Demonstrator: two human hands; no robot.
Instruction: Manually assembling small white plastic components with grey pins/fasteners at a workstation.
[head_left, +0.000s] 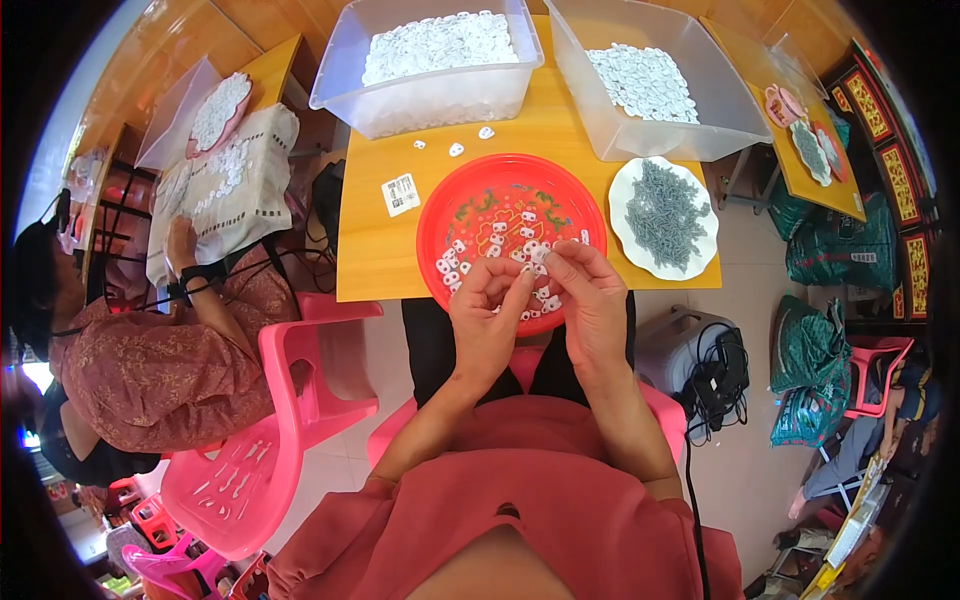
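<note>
Over the near part of a round red tray [430, 225], my two hands meet at the fingertips. My right hand [592, 310] is closed in a pinch on a small white plastic piece [540, 253]. My left hand [485, 325] pinches close beside it, and what lies between its fingers is too small to make out. Loose white two-holed pieces [497, 239] are scattered in the tray, some hidden under my hands. To the right, a white scalloped plate [624, 240] bears a heap of thin grey pins [666, 213].
Behind the tray stand two clear plastic bins, left [425, 100] and right [640, 140], both holding white pieces. A printed label [401, 195] lies left of the tray. At left, a person [170, 350] works at another table beside a pink chair [290, 420]. Black cables [718, 380] hang at right.
</note>
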